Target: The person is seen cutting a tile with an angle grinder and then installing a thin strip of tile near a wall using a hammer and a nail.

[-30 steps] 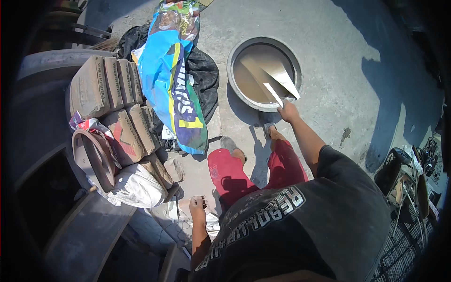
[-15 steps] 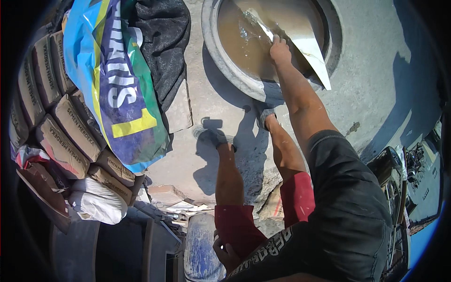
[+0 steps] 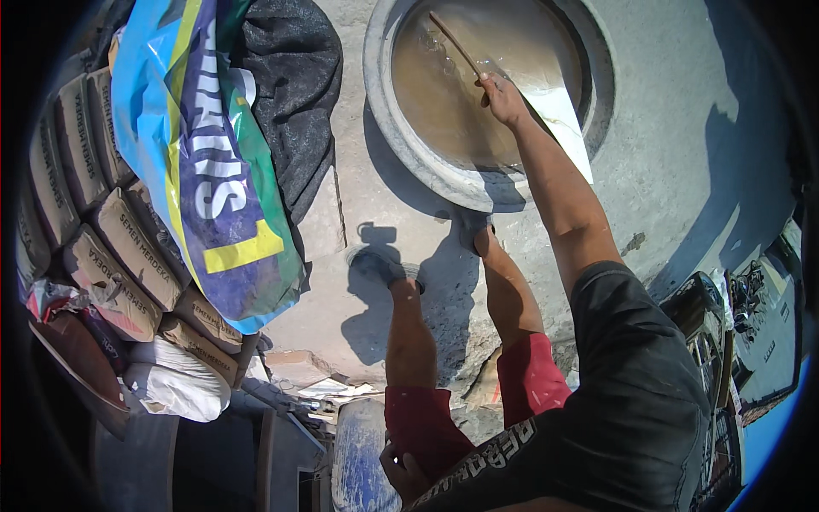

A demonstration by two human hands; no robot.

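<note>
My right hand point(image 3: 507, 101) is closed on the near end of a thin tile strip point(image 3: 454, 43), seen nearly edge-on as a brown line. The strip slants up and left over murky brown water in a round concrete basin point(image 3: 384, 111). Beside my wrist a white marble-patterned tile point(image 3: 563, 128) leans in the basin, its lower corner over the rim. My left hand point(image 3: 404, 471) rests against my red shorts at the thigh, fingers apart and partly in shade, with nothing seen in it.
At the left, paper cement bags point(image 3: 141, 239) are stacked under a blue and green plastic banner point(image 3: 222, 188) and a dark cloth point(image 3: 290, 94). A white sack point(image 3: 175, 380) and a scuffed blue container point(image 3: 367, 456) lie nearer. Assorted clutter point(image 3: 725, 324) stands at the right.
My right hand has lifted the strip and turned it from showing a wet white face to nearly edge-on. The splashing around it has died down. My left hand stays at the thigh.
</note>
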